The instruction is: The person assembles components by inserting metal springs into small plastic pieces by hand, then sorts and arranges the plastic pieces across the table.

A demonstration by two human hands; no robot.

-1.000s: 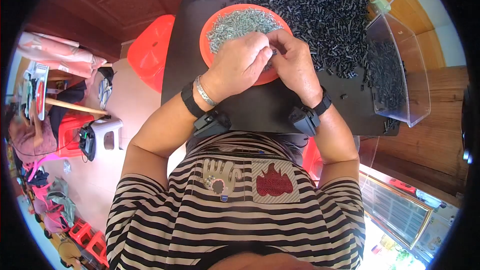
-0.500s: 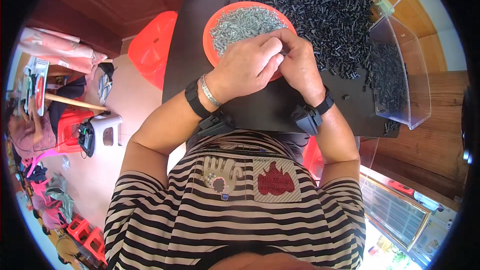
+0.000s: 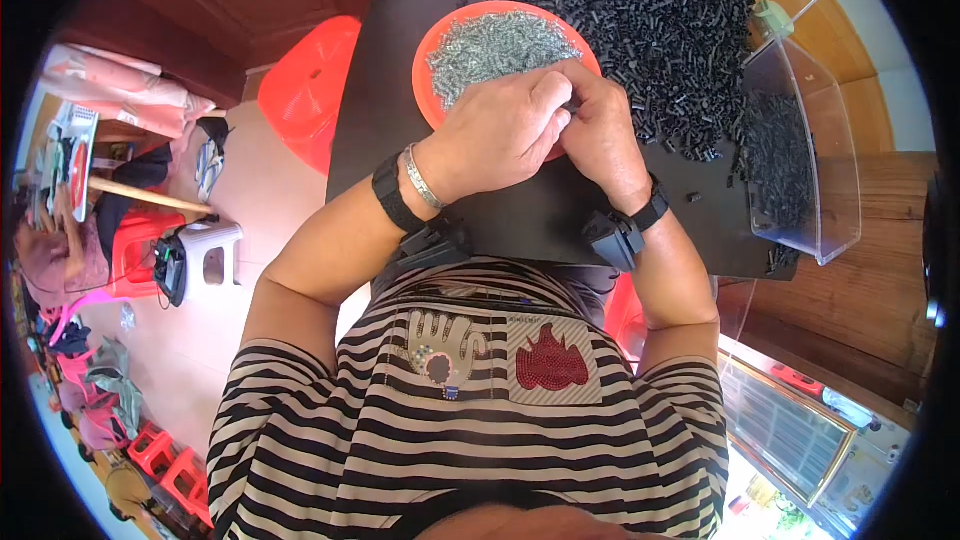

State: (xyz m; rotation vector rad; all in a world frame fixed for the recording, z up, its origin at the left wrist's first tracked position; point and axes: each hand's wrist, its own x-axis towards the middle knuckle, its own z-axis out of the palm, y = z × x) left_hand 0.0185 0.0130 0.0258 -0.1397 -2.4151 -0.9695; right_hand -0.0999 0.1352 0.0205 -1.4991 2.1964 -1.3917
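Orange bowl [image 3: 424,90], x1, partly blocked by left hand [image 3: 500,130] and right hand [image 3: 604,132], both pinching one dark piece [image 3: 572,106]; alongside, one black heap [image 3: 672,30], one clear bin [image 3: 836,172].

black and cream stripes cross a shirt [image 3: 470,450] with a crimson patch [image 3: 553,360]; a bowl [image 3: 421,65] shows orange-red, its bits [image 3: 500,45] silver, the parts [image 3: 670,35] black, the table [image 3: 383,95] dark, a stool [image 3: 308,90] red, a distant cloth [image 3: 125,88] apparently pink and white.
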